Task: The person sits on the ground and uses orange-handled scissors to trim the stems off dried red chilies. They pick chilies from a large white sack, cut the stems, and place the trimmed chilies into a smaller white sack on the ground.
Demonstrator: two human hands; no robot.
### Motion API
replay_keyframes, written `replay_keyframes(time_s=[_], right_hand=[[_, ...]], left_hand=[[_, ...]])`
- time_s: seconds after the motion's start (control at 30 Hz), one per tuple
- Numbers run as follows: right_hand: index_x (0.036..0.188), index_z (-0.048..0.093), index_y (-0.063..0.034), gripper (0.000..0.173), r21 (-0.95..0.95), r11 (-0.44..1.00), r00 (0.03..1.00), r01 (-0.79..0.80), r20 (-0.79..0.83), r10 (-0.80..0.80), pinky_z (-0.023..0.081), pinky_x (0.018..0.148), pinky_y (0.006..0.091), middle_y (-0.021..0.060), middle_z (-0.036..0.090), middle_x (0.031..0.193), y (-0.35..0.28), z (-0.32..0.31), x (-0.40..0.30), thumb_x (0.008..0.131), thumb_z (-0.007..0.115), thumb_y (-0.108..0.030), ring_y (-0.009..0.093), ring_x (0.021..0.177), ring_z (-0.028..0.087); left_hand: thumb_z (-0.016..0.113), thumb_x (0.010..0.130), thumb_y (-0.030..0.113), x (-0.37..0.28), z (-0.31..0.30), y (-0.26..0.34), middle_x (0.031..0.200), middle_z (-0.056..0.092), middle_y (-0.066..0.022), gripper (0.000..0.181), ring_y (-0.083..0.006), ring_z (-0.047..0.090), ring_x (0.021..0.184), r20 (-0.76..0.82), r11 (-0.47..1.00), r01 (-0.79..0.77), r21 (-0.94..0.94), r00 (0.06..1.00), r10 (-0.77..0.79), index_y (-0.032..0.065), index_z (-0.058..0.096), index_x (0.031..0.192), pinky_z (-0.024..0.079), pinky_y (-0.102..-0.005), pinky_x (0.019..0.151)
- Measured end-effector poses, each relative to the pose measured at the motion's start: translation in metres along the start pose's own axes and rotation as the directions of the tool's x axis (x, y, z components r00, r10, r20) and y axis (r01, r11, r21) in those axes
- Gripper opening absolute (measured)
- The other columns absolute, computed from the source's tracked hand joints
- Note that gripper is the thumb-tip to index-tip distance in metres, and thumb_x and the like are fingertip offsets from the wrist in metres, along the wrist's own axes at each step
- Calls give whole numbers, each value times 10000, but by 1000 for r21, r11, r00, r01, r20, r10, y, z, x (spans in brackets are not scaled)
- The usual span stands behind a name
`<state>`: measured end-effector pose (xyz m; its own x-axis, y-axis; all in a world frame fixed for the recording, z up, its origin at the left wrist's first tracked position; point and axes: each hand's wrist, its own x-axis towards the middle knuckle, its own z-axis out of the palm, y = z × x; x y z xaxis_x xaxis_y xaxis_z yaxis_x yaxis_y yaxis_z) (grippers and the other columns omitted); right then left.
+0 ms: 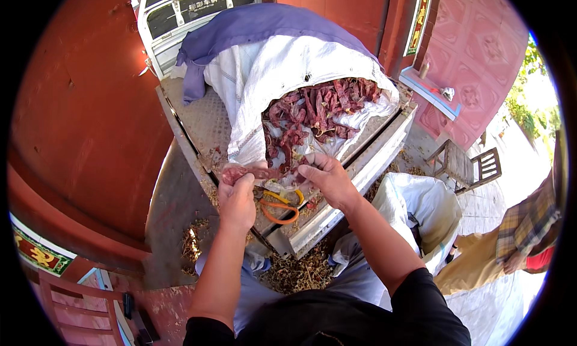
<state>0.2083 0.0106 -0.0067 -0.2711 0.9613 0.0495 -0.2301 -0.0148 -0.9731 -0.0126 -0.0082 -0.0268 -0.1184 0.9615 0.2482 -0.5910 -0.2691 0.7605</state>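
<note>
My left hand [236,204] grips a dried red chili pepper [257,172], its body pointing towards my right. Opposite it, my right hand [327,179] has thumb and fingers drawn together near the pepper's far end; motion blur hides whether anything is pinched there. Just beyond both hands, a heap of dried red chili peppers [320,104] spills from the mouth of a white woven sack [288,62]. Below my hands, orange and yellow loop handles [281,210], apparently of scissors, lie on the metal truck bed [203,116].
A purple cloth [275,21] covers the sack's back. To my right stands an open white woven sack [405,192], with a wooden chair [464,165] behind it. A person in tan trousers [473,260] is at the right. Stem litter [297,269] covers the ground between my legs.
</note>
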Motion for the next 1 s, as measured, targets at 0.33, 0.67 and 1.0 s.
replay_keyframes(time_s=[0.33, 0.67, 1.0], right_hand=[[1117, 689, -5, 200, -4, 969, 952, -246, 188, 243, 591, 752, 285, 33, 689, 933, 29, 3, -99, 1033, 665, -185, 105, 817, 663], [1054, 662, -3, 178, -17, 936, 903, -353, 257, 345, 557, 690, 277, 34, 662, 834, 35, 0, -118, 1034, 643, -179, 115, 734, 657], [1040, 606, 25, 217, -571, 785, 907, 240, 420, 28, 563, 728, 447, 208, 693, 870, 27, -6, -117, 1039, 611, -192, 325, 771, 730]], left_hand=[[647, 878, 27, -96, 24, -29, 1004, 636, -10, 446, -113, 604, 836, 179, 908, 420, -3, 893, -413, 6, 582, 1319, 500, -276, 762], [775, 923, 98, -116, 3, -30, 1024, 705, 1, 274, -75, 639, 892, 79, 868, 413, 276, 890, -448, 7, 700, 1170, 532, -263, 821], [736, 936, 104, -112, 2, -15, 870, 715, -85, 192, -184, 680, 734, 413, 535, -260, 804, 891, -188, 21, 726, 1109, 517, -333, 657]])
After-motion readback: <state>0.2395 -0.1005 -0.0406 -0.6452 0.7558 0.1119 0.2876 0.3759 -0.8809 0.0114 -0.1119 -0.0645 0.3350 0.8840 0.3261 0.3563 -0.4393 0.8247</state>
